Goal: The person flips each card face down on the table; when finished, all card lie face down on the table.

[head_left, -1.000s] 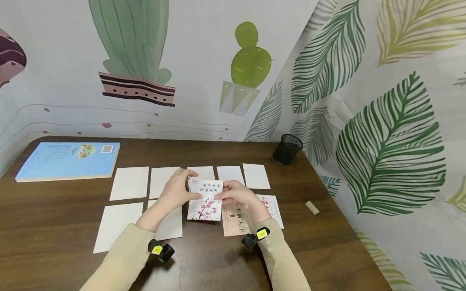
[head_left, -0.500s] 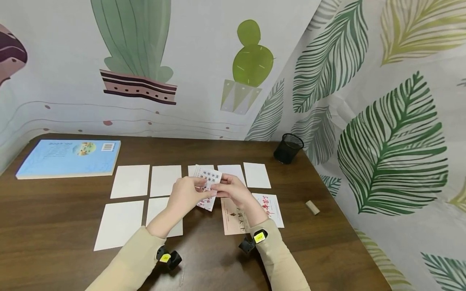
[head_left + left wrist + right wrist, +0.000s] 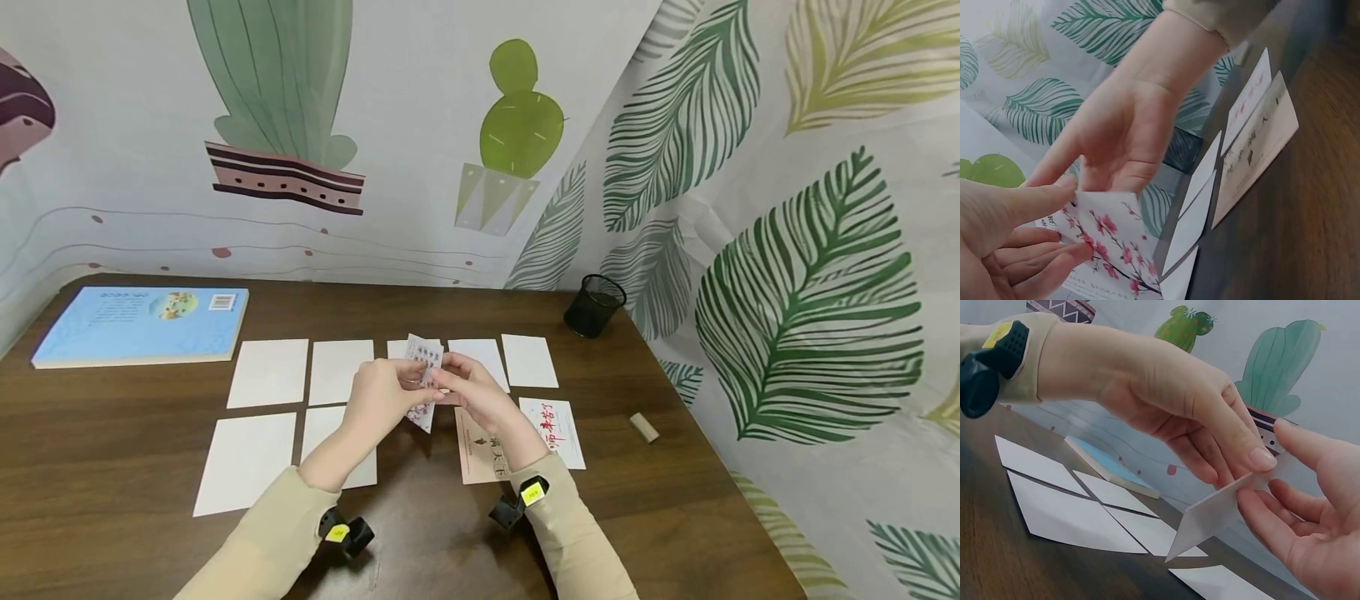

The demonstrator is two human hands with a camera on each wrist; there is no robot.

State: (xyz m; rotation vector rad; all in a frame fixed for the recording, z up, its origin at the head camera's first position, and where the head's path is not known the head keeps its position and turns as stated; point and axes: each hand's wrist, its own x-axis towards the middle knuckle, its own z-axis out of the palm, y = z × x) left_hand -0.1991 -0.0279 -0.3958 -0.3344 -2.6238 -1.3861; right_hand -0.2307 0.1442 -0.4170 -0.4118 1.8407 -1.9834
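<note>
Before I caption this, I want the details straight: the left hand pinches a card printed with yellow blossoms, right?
Only the colour is wrong: the blossoms are pink, as the left wrist view shows. The left hand does pinch the printed card.

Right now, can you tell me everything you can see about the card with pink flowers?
The card is white, thin and paper-like, with pink blossoms on dark branches and dark writing on one face; the other face looks pale and blank. It's tilted, held up above the brown table. The left grip pinches it; the right grip seems to touch its edge.
</note>
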